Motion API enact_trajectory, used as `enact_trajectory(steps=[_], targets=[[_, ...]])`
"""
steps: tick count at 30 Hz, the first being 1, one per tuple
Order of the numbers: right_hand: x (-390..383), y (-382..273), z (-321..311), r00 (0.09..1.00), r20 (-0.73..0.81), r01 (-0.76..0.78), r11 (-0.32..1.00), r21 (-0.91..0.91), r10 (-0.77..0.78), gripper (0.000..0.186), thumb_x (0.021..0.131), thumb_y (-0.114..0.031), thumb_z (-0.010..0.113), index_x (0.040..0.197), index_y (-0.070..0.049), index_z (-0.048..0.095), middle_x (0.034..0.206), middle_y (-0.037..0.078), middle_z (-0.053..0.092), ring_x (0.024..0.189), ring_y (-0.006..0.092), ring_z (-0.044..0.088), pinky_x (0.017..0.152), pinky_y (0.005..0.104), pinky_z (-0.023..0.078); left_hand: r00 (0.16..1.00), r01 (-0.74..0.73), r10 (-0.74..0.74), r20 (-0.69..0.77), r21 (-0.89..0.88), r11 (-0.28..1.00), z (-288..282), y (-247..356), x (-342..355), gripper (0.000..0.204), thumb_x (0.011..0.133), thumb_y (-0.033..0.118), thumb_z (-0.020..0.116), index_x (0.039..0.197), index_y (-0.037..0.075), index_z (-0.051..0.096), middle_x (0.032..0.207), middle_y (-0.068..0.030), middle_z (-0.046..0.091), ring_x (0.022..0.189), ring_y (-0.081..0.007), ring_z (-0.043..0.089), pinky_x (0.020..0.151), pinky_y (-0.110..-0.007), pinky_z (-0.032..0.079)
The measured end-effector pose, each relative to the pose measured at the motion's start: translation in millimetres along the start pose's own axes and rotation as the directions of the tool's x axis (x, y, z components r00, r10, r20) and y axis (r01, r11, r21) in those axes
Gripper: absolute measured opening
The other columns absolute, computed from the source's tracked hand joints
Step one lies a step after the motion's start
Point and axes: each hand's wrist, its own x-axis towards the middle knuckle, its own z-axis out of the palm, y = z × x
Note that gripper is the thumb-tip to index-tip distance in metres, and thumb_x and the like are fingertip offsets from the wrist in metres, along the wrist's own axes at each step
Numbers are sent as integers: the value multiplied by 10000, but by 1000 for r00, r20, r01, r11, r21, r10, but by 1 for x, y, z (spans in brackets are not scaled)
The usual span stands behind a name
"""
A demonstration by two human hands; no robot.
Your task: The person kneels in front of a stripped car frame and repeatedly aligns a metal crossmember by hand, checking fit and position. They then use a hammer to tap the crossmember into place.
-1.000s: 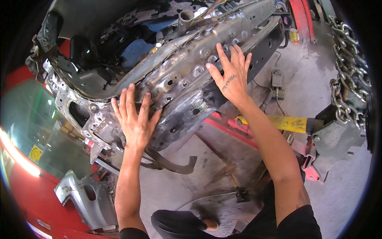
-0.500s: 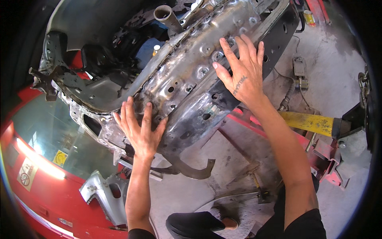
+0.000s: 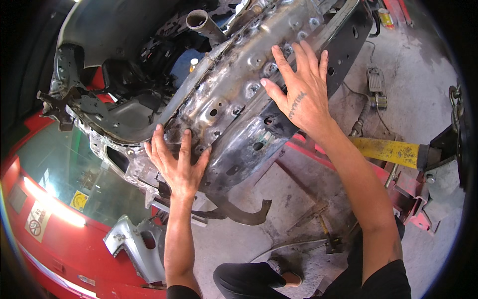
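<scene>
Head view: bare hands spread on a scarred metal beam.
A cut looks the likeliest trouble: with no gloves, skin sliding on the rough seam (image 3: 206,79) or the holes (image 3: 213,112) could snag; uneven pressing might make a palm slip. The metal beam (image 3: 231,102) runs from 7 toward 1 o'clock, beneath the fingers, which seem to rest on it, fanned wide, gripping nothing. Its middle lies at 1 o'clock from the left hand (image 3: 178,172), which sits by the lower end, and at 9 o'clock from the right hand (image 3: 304,102).
</scene>
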Motion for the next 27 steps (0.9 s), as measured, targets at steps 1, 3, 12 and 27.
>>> enact_trajectory(steps=[1,3,12,27], targets=[[0,-1,0,1000,9,-9,1000,-6,9,669,940,-449,691,1470,-58,574,1414,336,514,1449,468,380,1206,708,155,1000,1,-1,-10,-5,1000,0,0,0,822,620,268,951,1383,208,652,1599,-228,410,1458,-437,408,1207,-657,263],[0,-2,0,1000,19,-8,1000,-14,8,669,945,-449,684,1475,-58,569,1427,339,506,1456,471,370,1206,709,154,1000,-6,6,3,16,1000,0,0,0,816,622,267,950,1379,203,654,1600,-228,410,1454,-436,412,1206,-655,267],[1,-4,-1,998,63,-20,998,-52,23,644,966,-415,657,1493,-60,554,1440,346,493,1471,491,340,1206,713,148,1000,-18,17,24,27,999,-4,3,2,809,620,252,948,1373,199,656,1594,-224,421,1447,-427,422,1206,-650,269],[6,-9,-7,994,111,-14,996,-88,23,625,982,-398,631,1490,-44,549,1436,341,493,1464,492,350,1202,724,147,1000,7,-7,16,5,1000,-7,6,4,799,627,248,948,1369,202,656,1597,-213,420,1464,-432,404,1214,-645,253]])
